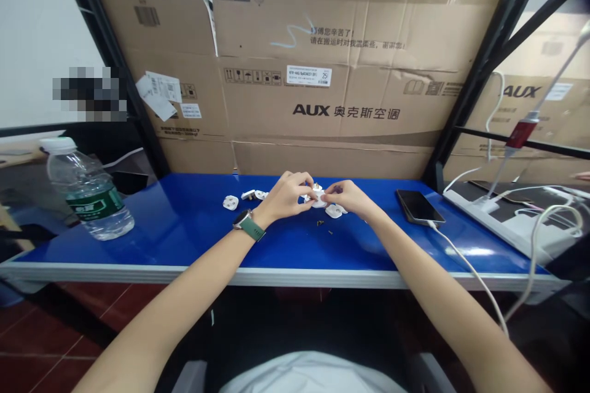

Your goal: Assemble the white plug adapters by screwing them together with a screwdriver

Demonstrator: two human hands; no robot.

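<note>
Between the fingertips of both hands is a small white plug piece, partly covered by the fingers. My left hand, with a green-strapped watch on its wrist, pinches it from the left. From the right, the thumb and fingers of my right hand close on the same piece. Just behind it shows another white part with brass-coloured metal. A white plug piece lies below my right hand. Small brass bits and a tiny screw-like piece rest on the blue table in front.
Left of my left hand lie several white plug pieces. A water bottle stands at the table's left end. To the right are a phone on a white cable and a white power strip. Cardboard walls the back.
</note>
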